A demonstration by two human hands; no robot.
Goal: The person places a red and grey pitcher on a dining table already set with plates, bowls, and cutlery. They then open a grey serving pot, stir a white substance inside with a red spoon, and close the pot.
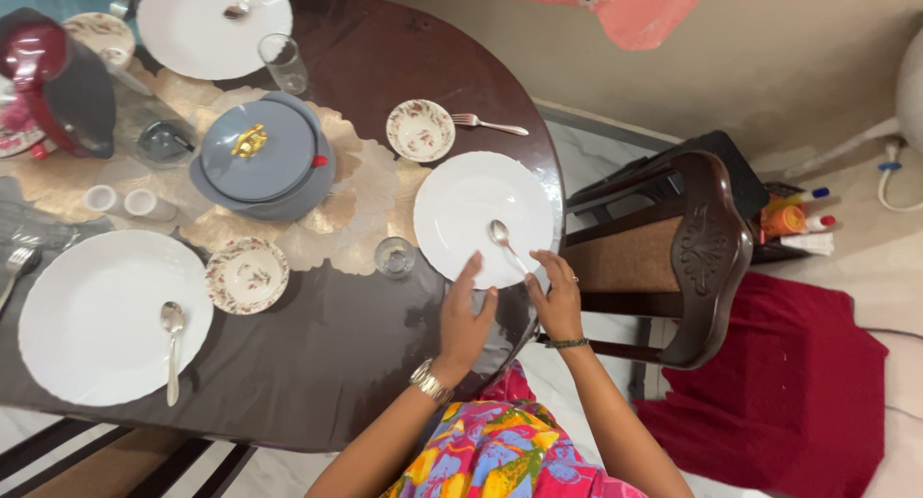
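Note:
A white dinner plate (461,205) lies at the near right edge of a dark oval table (317,363), with a metal spoon (506,242) resting on it. My left hand (467,315), wearing a wristwatch, hovers with fingers spread at the plate's near rim. My right hand (556,296) touches the plate's rim beside the spoon's handle end, fingers apart. A small flowered bowl (420,130) and a fork (490,125) sit just beyond the plate, and a short glass (394,258) stands to its left.
A grey lidded casserole (261,160) sits mid-table on a gold mat. Other place settings: a white plate with a spoon (96,315), a flowered bowl (247,275), a far plate (213,25). A dark wooden chair (673,253) stands right of the table, beside a red cloth (788,383).

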